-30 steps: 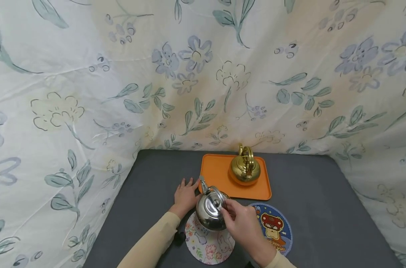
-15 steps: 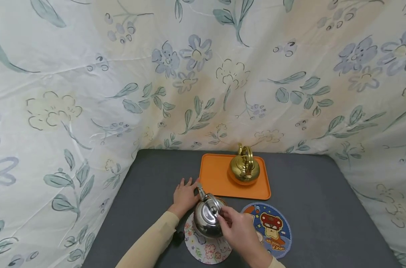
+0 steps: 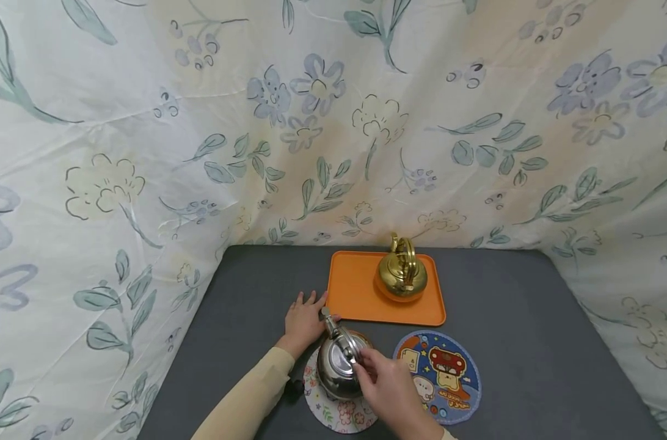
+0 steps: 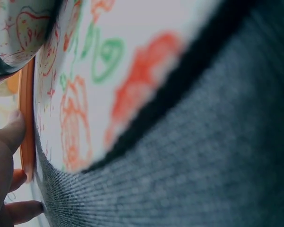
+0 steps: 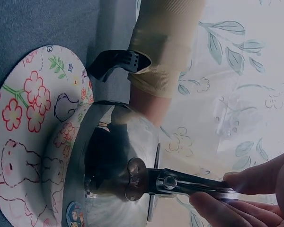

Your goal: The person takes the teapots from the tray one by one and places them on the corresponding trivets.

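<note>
A silver kettle (image 3: pixel 333 373) overlaps the far part of a round white mat (image 3: pixel 325 409) printed with flowers and rabbits. My right hand (image 3: pixel 391 385) pinches the kettle's metal handle (image 5: pixel 194 185) between thumb and fingers, as the right wrist view shows from the side. The kettle's lower side mirrors the mat's drawings there. Its spout points away and to the left, towards my left hand (image 3: pixel 303 321). That hand lies with fingers spread at the near left corner of an orange tray (image 3: pixel 347 287). In the left wrist view its fingers (image 4: pixel 23 210) are partly cut off.
A gold kettle (image 3: pixel 402 276) stands on the right half of the tray. To the right of the white mat lies a round blue mat (image 3: pixel 449 382) with cartoon figures. The dark grey table (image 3: pixel 509 318) meets a floral cloth (image 3: pixel 333 134) behind and at the sides.
My right hand has drawn the silver kettle nearer and slightly left, farther over the white mat, uncovering more of the blue mat. My left hand has stayed by the tray corner.
</note>
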Action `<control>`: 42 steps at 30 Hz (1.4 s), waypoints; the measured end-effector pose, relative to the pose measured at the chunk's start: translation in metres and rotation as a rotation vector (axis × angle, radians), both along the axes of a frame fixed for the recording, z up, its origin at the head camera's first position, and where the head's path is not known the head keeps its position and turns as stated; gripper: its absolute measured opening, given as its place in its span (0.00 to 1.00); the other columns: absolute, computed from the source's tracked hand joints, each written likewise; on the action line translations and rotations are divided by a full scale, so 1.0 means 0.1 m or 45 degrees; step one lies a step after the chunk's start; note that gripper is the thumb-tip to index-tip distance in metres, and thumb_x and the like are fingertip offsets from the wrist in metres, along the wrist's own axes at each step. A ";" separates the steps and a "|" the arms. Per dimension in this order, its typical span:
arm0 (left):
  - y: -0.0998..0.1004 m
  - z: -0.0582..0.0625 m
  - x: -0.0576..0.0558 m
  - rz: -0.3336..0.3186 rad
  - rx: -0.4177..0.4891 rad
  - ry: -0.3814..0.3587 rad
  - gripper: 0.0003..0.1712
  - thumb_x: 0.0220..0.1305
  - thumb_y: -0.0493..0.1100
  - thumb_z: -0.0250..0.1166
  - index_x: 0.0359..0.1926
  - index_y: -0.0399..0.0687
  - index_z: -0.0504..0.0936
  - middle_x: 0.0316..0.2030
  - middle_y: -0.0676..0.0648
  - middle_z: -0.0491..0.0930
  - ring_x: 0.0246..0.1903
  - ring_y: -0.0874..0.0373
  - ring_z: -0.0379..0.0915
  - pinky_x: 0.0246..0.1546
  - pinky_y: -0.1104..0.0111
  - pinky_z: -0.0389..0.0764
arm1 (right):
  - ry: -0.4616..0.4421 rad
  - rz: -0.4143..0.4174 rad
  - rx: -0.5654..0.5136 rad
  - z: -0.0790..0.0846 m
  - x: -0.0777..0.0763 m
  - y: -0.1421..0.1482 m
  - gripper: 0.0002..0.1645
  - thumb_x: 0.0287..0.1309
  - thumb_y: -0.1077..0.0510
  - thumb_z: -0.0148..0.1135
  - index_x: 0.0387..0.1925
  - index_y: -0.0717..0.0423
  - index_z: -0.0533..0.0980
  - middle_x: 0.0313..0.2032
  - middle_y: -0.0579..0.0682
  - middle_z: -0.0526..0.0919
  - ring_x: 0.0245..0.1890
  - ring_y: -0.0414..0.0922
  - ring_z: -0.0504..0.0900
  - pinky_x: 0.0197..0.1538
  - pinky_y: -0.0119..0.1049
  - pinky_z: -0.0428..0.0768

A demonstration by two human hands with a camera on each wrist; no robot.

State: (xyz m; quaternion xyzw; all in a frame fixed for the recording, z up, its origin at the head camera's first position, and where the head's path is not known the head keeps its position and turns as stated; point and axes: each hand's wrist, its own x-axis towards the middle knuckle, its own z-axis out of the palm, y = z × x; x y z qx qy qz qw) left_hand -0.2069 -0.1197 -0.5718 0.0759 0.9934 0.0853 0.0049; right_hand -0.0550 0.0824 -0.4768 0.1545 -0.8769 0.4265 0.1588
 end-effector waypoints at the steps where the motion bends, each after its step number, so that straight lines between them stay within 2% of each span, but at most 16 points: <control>1: 0.00 0.00 0.00 0.004 0.002 -0.003 0.48 0.58 0.80 0.56 0.75 0.66 0.67 0.71 0.43 0.69 0.73 0.36 0.59 0.67 0.46 0.70 | 0.000 0.003 0.009 0.00 0.00 0.00 0.13 0.51 0.68 0.75 0.40 0.63 0.84 0.31 0.53 0.91 0.28 0.38 0.89 0.29 0.18 0.80; 15: 0.04 -0.02 -0.05 0.012 -0.012 0.009 0.49 0.58 0.80 0.55 0.75 0.64 0.68 0.70 0.43 0.71 0.72 0.36 0.61 0.67 0.46 0.69 | -0.046 0.064 0.040 0.02 -0.01 0.03 0.10 0.54 0.66 0.73 0.40 0.63 0.84 0.32 0.53 0.91 0.30 0.37 0.89 0.29 0.19 0.80; 18: 0.03 -0.02 -0.05 0.008 -0.015 0.017 0.49 0.58 0.80 0.55 0.74 0.64 0.68 0.70 0.44 0.72 0.72 0.37 0.61 0.67 0.46 0.70 | -0.039 0.069 0.068 0.03 -0.03 0.05 0.12 0.54 0.64 0.74 0.41 0.61 0.84 0.32 0.51 0.91 0.30 0.36 0.89 0.29 0.20 0.80; 23: 0.03 -0.02 -0.04 0.006 -0.025 0.013 0.49 0.58 0.80 0.55 0.75 0.65 0.67 0.70 0.44 0.71 0.72 0.37 0.61 0.67 0.46 0.69 | -0.047 0.038 0.053 0.09 -0.08 0.11 0.17 0.56 0.57 0.75 0.45 0.61 0.85 0.36 0.54 0.91 0.32 0.41 0.90 0.31 0.26 0.84; 26: 0.03 -0.01 -0.04 0.007 -0.017 0.013 0.48 0.58 0.80 0.55 0.75 0.65 0.68 0.70 0.43 0.71 0.72 0.36 0.61 0.67 0.46 0.69 | 0.032 -0.016 0.064 0.14 -0.16 0.18 0.19 0.54 0.55 0.77 0.45 0.60 0.85 0.36 0.55 0.91 0.31 0.43 0.91 0.30 0.30 0.86; 30: 0.03 -0.02 -0.03 0.011 -0.014 -0.002 0.47 0.59 0.79 0.55 0.75 0.65 0.67 0.71 0.43 0.70 0.73 0.36 0.60 0.68 0.46 0.69 | 0.201 -0.091 0.152 0.20 -0.27 0.30 0.22 0.50 0.56 0.79 0.47 0.60 0.87 0.39 0.54 0.91 0.29 0.42 0.90 0.31 0.33 0.86; 32: 0.03 -0.02 -0.03 0.010 -0.019 -0.006 0.47 0.59 0.79 0.55 0.75 0.66 0.67 0.71 0.43 0.69 0.73 0.36 0.59 0.67 0.46 0.69 | 0.240 -0.122 0.186 0.25 -0.33 0.37 0.24 0.49 0.56 0.80 0.49 0.60 0.86 0.41 0.55 0.91 0.25 0.42 0.88 0.29 0.34 0.85; 35: 0.03 -0.03 -0.03 0.003 -0.021 0.006 0.47 0.60 0.78 0.55 0.75 0.65 0.67 0.71 0.43 0.70 0.72 0.36 0.60 0.67 0.46 0.70 | 0.256 -0.162 0.210 0.30 -0.45 0.47 0.26 0.50 0.56 0.79 0.51 0.62 0.85 0.36 0.57 0.90 0.24 0.45 0.87 0.24 0.33 0.81; 37: 0.03 -0.03 -0.03 0.000 -0.020 0.016 0.47 0.60 0.78 0.56 0.75 0.65 0.67 0.70 0.43 0.70 0.72 0.36 0.61 0.67 0.46 0.70 | 0.258 -0.184 0.212 0.35 -0.55 0.53 0.27 0.51 0.56 0.79 0.52 0.64 0.84 0.35 0.60 0.90 0.17 0.45 0.82 0.17 0.32 0.74; 38: 0.03 -0.03 -0.03 -0.002 -0.019 0.020 0.47 0.60 0.78 0.56 0.75 0.65 0.67 0.70 0.43 0.70 0.72 0.36 0.61 0.66 0.46 0.70 | 0.261 -0.201 0.226 0.37 -0.60 0.55 0.27 0.51 0.56 0.79 0.52 0.65 0.84 0.31 0.59 0.89 0.16 0.45 0.81 0.16 0.33 0.72; 42: 0.02 -0.04 -0.03 -0.005 -0.011 0.018 0.47 0.60 0.78 0.56 0.75 0.65 0.68 0.70 0.43 0.71 0.72 0.36 0.60 0.66 0.46 0.70 | 0.212 -0.272 0.253 0.46 -0.83 0.67 0.29 0.56 0.54 0.76 0.54 0.69 0.81 0.36 0.65 0.88 0.09 0.45 0.69 0.16 0.36 0.67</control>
